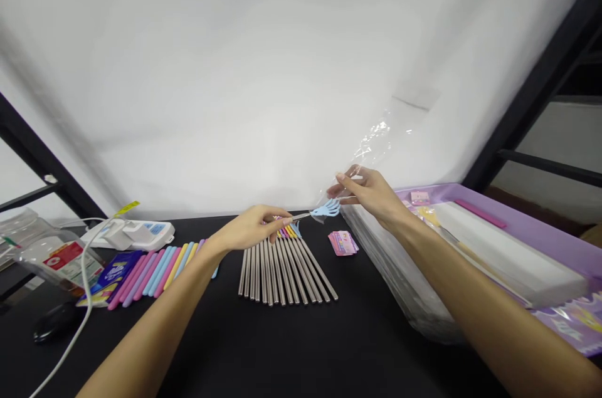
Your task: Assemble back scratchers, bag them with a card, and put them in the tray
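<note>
Blue claw meets the lower end of a clear bag

Just right of the frame's center, the person's 2 hands come close together above a black table. The left hand pinches the thin metal shaft of a blue claw between thumb and fingers; the shaft points right, with the claw at its tip. The right hand grips a clear bag between thumb and fingers, and the bag slants up toward the upper right of the frame. The claw lies at the bag's lower end, just below the right hand's fingertips; how far it sits inside the film cannot be told.

Below the left hand, at the center of the frame, metal rods lie side by side in a fan, with colored ends at the top, partly hidden by that hand. To their right is a small pile of pink cards. Farther right, behind the right forearm, a stack of clear packs stands beside a purple tray that holds a white block.

At the left of the frame, pink, blue, yellow and purple tubes lie in a row, partly behind the left forearm. Near them are a purple packet, a clear jar, a white power strip, a black mouse and a white cable.
</note>
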The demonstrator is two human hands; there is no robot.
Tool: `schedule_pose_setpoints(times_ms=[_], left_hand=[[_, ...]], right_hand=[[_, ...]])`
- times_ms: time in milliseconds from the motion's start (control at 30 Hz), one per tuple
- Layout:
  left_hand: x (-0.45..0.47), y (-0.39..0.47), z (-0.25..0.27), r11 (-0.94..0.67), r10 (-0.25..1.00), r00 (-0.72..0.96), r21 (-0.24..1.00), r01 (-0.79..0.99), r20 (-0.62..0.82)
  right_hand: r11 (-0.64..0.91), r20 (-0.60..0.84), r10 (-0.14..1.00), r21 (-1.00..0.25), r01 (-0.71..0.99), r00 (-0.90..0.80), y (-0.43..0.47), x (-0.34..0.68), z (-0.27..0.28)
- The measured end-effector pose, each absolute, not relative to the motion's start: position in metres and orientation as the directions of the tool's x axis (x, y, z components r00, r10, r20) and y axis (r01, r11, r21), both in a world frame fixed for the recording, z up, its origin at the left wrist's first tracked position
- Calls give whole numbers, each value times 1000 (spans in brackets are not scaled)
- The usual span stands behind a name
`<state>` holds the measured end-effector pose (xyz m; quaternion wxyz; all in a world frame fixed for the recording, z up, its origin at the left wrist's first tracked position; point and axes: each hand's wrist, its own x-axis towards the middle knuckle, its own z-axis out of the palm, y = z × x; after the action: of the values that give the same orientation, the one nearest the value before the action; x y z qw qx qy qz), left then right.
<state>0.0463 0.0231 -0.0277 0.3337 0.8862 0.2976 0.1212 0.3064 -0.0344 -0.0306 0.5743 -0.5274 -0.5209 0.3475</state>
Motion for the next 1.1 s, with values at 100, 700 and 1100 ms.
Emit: schedule_pose_setpoints(times_ms=[100, 700, 1100], left_hand=[[44, 24, -27, -605, 645, 764, 631, 485, 31], [47, 15, -26, -758, 636, 750, 329, 564, 180], [48, 16, -23, -728, 601, 781, 517, 449, 168]], right_hand=[[212, 240, 936, -968, 132, 257, -31, 307, -31], [199, 247, 919, -964, 178, 307, -27, 307, -31], [209, 232, 919, -972, 105, 318, -28, 301, -29]])
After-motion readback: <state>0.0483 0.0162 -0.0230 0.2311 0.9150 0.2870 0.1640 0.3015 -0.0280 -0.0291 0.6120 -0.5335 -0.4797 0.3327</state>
